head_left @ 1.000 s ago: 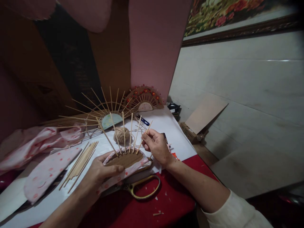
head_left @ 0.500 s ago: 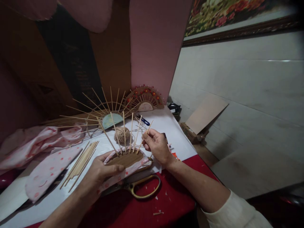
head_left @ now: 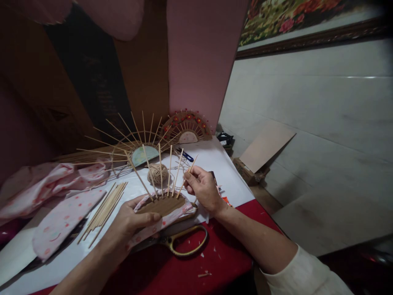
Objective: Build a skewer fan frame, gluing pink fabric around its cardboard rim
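My left hand [head_left: 135, 219] grips a half-round cardboard piece [head_left: 166, 207] edged with pink dotted fabric, thumb on its brown face. Several thin wooden sticks [head_left: 161, 170] stand up from its curved edge, fanned apart. Between thumb and fingers, my right hand [head_left: 202, 188] pinches the rightmost wooden stick [head_left: 182, 187], whose lower end meets the cardboard near its right side. Below the cardboard lie scissors [head_left: 188, 242], one handle loop showing and the blades mostly hidden. A ball of twine [head_left: 157, 174] sits just behind the sticks.
Loose sticks [head_left: 102, 213] lie left on white paper, beside a dotted fabric half-round [head_left: 66, 223] and crumpled fabric [head_left: 61, 180]. Behind are a stick fan frame with a green half-round [head_left: 145, 155], a flower-trimmed fan [head_left: 188, 127] and blue snips [head_left: 186, 155]. Scraps dot the red cloth [head_left: 224, 254].
Almost nothing differs. Both hands keep the same grip, and the rightmost stick stays at the cardboard's edge; the view has shifted very slightly.
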Motion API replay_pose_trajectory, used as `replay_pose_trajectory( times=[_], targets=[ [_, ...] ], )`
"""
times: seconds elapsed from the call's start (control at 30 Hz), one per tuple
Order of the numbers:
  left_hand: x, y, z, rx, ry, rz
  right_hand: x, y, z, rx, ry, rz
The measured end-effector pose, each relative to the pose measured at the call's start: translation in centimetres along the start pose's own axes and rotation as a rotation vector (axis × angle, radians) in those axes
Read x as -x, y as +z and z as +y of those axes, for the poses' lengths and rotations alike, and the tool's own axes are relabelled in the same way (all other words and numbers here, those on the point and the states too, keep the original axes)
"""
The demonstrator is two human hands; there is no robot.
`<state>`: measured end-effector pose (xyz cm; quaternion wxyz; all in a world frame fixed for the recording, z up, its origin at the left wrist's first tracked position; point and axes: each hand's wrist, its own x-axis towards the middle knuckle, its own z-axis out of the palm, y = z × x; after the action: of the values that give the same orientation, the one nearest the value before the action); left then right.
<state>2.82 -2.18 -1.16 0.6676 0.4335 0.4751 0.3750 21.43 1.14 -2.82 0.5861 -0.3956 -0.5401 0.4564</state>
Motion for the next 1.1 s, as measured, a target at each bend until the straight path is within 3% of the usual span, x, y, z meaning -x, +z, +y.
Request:
replay_pose_trajectory(
  times=[1.1],
  targets=[
    [-0.01, 0.34, -0.17, 0.007, 0.017, 0.002, -0.03, -0.44, 0.57, 0.054, -0.035, -0.007]
  ],
)
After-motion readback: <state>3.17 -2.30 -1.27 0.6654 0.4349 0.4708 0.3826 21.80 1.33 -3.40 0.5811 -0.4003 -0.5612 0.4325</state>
